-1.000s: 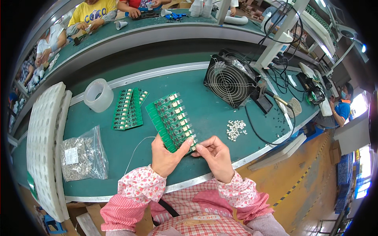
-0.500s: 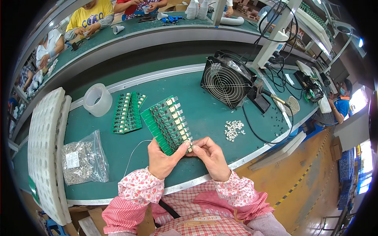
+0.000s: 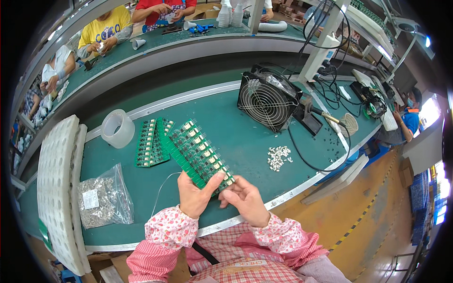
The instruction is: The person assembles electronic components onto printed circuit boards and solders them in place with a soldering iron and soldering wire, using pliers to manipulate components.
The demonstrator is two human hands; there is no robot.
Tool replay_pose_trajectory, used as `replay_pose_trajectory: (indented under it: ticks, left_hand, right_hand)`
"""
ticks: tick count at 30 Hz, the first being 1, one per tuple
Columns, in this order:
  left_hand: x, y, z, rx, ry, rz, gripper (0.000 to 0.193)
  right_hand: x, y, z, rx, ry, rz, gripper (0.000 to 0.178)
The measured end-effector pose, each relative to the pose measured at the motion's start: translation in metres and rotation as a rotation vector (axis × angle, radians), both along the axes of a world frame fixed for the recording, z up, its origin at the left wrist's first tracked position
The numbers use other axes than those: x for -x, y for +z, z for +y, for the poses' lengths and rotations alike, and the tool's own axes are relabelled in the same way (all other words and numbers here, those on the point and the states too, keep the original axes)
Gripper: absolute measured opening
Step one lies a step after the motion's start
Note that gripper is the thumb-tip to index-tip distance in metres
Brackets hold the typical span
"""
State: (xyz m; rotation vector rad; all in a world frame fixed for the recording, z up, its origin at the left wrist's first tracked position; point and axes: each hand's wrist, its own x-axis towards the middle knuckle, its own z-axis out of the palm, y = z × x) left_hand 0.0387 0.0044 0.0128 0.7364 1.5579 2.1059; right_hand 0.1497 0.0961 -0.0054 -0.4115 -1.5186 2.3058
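Observation:
My left hand [image 3: 194,197] grips the near end of a green circuit board panel [image 3: 200,152], its thumb on top. Rows of white connectors and small dark parts cover the panel, which slants away to the far left above the bench. At the panel's near right corner is my right hand [image 3: 249,202], fingers curled together; whatever they may pinch is hidden. More green circuit boards [image 3: 147,144] lie overlapping behind the panel on the left. A small heap of white connectors [image 3: 279,158] sits on the green bench to the right.
A clear bag of small parts [image 3: 106,200], a tape roll [image 3: 118,128] and upright white foam trays [image 3: 57,184] stand left. At the back right are a black fan [image 3: 268,101] and a soldering iron [image 3: 329,117] with its cable. Co-workers sit across the far bench.
The panel has turned, its far end swinging left and its face now showing flatter. My right hand has slipped slightly down and left, its fingers more curled beneath the near corner.

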Motion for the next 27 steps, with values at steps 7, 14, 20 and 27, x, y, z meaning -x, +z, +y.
replay_pose_trajectory:
  ticks: [7,14,20,27]
  left_hand:
    - [0.017,-0.004,-0.008,0.114,-0.283,0.169,0.038]
    - [0.056,-0.008,-0.052,0.402,-0.28,0.291,0.057]
    - [0.036,-0.013,-0.057,0.423,-0.079,0.352,0.046]
    - [0.025,-0.015,-0.051,0.373,0.055,0.518,0.019]
  right_hand:
    - [-0.008,0.005,0.001,-0.223,-0.29,-0.039,0.011]
    - [-0.037,0.017,0.046,-1.014,-0.369,-0.028,0.013]
    - [-0.043,0.013,0.06,-1.181,-0.288,0.02,0.015]
    - [-0.044,0.004,0.064,-1.297,-0.228,0.074,0.019]
